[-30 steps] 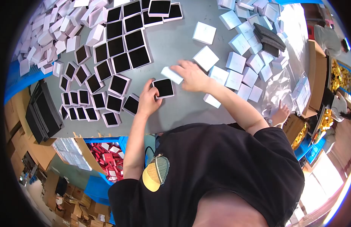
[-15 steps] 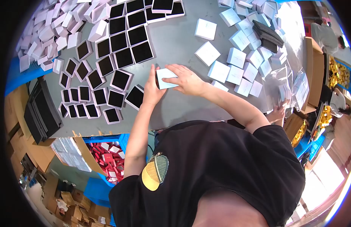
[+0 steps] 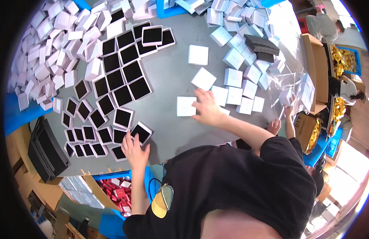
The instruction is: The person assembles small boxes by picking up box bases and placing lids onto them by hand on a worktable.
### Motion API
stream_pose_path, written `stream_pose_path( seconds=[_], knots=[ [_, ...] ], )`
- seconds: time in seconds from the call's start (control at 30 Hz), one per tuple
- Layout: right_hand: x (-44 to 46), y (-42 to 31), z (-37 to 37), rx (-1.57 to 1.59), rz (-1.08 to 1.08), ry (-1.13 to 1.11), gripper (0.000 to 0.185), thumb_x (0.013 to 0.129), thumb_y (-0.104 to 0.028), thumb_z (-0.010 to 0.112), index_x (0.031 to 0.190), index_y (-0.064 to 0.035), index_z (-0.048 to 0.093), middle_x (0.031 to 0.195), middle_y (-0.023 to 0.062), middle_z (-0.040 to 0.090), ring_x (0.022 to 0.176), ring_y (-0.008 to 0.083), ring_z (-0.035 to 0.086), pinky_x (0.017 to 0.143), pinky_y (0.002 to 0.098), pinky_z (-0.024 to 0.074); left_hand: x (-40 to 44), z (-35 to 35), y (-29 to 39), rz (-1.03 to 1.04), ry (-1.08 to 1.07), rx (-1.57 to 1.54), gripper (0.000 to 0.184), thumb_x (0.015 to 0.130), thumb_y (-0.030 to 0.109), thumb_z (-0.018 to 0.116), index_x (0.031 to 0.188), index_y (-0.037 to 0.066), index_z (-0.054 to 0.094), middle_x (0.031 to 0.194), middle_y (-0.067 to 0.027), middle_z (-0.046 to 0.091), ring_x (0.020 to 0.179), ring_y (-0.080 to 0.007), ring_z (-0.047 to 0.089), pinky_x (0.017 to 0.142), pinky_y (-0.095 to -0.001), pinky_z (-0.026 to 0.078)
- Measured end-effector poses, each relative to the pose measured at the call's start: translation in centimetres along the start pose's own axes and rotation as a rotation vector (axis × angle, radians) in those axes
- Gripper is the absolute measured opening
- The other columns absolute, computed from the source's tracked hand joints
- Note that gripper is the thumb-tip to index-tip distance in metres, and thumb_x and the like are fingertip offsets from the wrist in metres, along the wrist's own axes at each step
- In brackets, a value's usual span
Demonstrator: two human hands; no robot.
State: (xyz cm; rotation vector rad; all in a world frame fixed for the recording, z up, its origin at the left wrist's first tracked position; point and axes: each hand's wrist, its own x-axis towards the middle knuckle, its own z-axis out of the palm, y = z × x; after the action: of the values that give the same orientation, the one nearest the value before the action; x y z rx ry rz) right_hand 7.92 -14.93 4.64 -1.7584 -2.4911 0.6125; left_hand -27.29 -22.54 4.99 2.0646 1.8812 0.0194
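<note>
My left hand [image 3: 135,150] has its fingers spread over the near edge of a white box base with a black insert [image 3: 141,133]. My right hand [image 3: 208,107] is spread beside a closed white box [image 3: 186,106], its fingertips at the box's right edge. Just beyond that hand lies another closed white box [image 3: 203,79], and a further one [image 3: 198,55] sits farther back. Open boxes with black inserts stand in rows [image 3: 122,96] on the grey table [image 3: 168,75].
Loose white box parts [image 3: 45,51] are heaped at the back left. Grey foam pieces [image 3: 261,46] lie on white boxes at the right. Black sheets [image 3: 47,149] stand at the left edge. Another person's hand [image 3: 274,126] is near the right edge.
The box between my hands now sits closed on the table by my right hand. My left hand has moved left and nearer to me, onto an open box base. The view has shifted.
</note>
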Motion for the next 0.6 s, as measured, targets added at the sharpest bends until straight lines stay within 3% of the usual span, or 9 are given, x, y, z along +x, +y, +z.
stream_pose_path(
  seconds=[0.07, 0.17, 0.2, 0.23, 0.3, 0.43, 0.53, 0.57, 0.6],
  knots=[
    [2.8, 5.1, -1.3, 0.124, -0.032, 0.166, 0.019, 0.075, -0.022, 0.074, 0.090, -0.0096, 0.070, 0.118, 0.0152, 0.065, 0.116, 0.0330, 0.058, 0.097, 0.0490, 0.0446, -0.5, 0.3, -0.3, -0.030, -0.031, -0.059, 0.046, 0.068, 0.013, 0.080, 0.112, 0.006, 0.066, 0.149, -0.0199, 0.039, 0.129, -0.0423, 0.043, 0.107, -0.0549, 0.035],
    [12.2, 11.8, -7.7, 0.322, 0.290, 0.348, 0.024, 0.080, -0.028, 0.071, 0.094, -0.0083, 0.070, 0.099, 0.0149, 0.070, 0.097, 0.0357, 0.065, 0.084, 0.0449, 0.0512, -0.1, 1.5, 0.0, 0.013, 0.074, -0.133, 0.026, 0.072, 0.002, 0.073, 0.098, 0.004, 0.070, 0.150, -0.0225, 0.038, 0.126, -0.0435, 0.046, 0.105, -0.0510, 0.039],
    [15.8, 16.1, -7.2, 0.107, 0.327, 0.512, 0.026, 0.083, -0.030, 0.069, 0.097, -0.0083, 0.070, 0.106, 0.0154, 0.069, 0.105, 0.0347, 0.062, 0.088, 0.0470, 0.0494, 0.1, 2.2, 0.1, 0.035, 0.096, -0.203, 0.022, 0.073, 0.000, 0.072, 0.095, 0.004, 0.070, 0.149, -0.0235, 0.039, 0.125, -0.0438, 0.047, 0.104, -0.0502, 0.040],
    [18.5, 18.1, -8.1, -0.051, 0.358, 0.571, 0.041, 0.081, -0.036, 0.073, 0.110, -0.0073, 0.068, 0.117, 0.0160, 0.062, 0.114, 0.0348, 0.055, 0.097, 0.0468, 0.0428, 0.8, 3.0, 0.2, 0.052, 0.120, -0.272, 0.018, 0.074, -0.002, 0.070, 0.091, 0.003, 0.070, 0.149, -0.0245, 0.039, 0.124, -0.0442, 0.048, 0.103, -0.0495, 0.041],
    [23.9, 21.7, -7.4, -0.094, 0.621, 0.549, 0.037, 0.080, -0.041, 0.074, 0.100, -0.0098, 0.072, 0.116, 0.0116, 0.063, 0.117, 0.0353, 0.052, 0.100, 0.0485, 0.0407, 2.6, 4.1, 1.0, 0.081, 0.148, -0.382, 0.013, 0.073, -0.003, 0.068, 0.085, 0.002, 0.068, 0.146, -0.0279, 0.042, 0.120, -0.0460, 0.051, 0.101, -0.0500, 0.042],
    [25.8, 19.9, -6.7, -0.347, 0.535, 0.395, 0.039, 0.076, -0.041, 0.075, 0.102, -0.0118, 0.075, 0.113, 0.0096, 0.062, 0.113, 0.0295, 0.051, 0.100, 0.0480, 0.0368, 6.2, 3.0, 3.8, 0.187, 0.169, -0.100, 0.014, 0.066, 0.002, 0.071, 0.079, 0.002, 0.066, 0.146, -0.0195, 0.046, 0.123, -0.0376, 0.048, 0.102, -0.0501, 0.038],
    [23.6, 17.2, -5.7, -0.098, 0.341, 0.546, 0.037, 0.074, -0.029, 0.070, 0.101, -0.0049, 0.066, 0.098, 0.0133, 0.068, 0.098, 0.0329, 0.063, 0.101, 0.0591, 0.0346, 6.8, 2.5, 4.5, 0.180, 0.109, -0.003, 0.015, 0.065, 0.005, 0.074, 0.076, 0.002, 0.065, 0.146, -0.0142, 0.047, 0.126, -0.0325, 0.047, 0.102, -0.0502, 0.037],
    [21.6, 14.6, -6.0, -0.076, 0.306, 0.531, 0.034, 0.076, -0.024, 0.068, 0.100, -0.0023, 0.060, 0.097, 0.0175, 0.069, 0.088, 0.0365, 0.067, 0.097, 0.0561, 0.0418, 7.1, 2.4, 4.5, 0.185, 0.090, -0.036, 0.016, 0.065, 0.005, 0.075, 0.075, 0.002, 0.063, 0.147, -0.0140, 0.047, 0.126, -0.0327, 0.047, 0.101, -0.0497, 0.037],
    [19.4, 12.3, -6.1, 0.126, 0.260, 0.482, 0.036, 0.079, -0.023, 0.068, 0.107, -0.0018, 0.059, 0.090, 0.0154, 0.069, 0.086, 0.0313, 0.067, 0.092, 0.0467, 0.0456, 7.5, 2.4, 4.5, 0.195, 0.071, -0.071, 0.017, 0.065, 0.004, 0.076, 0.074, 0.001, 0.061, 0.147, -0.0138, 0.047, 0.125, -0.0330, 0.047, 0.101, -0.0492, 0.038]
  ],
)
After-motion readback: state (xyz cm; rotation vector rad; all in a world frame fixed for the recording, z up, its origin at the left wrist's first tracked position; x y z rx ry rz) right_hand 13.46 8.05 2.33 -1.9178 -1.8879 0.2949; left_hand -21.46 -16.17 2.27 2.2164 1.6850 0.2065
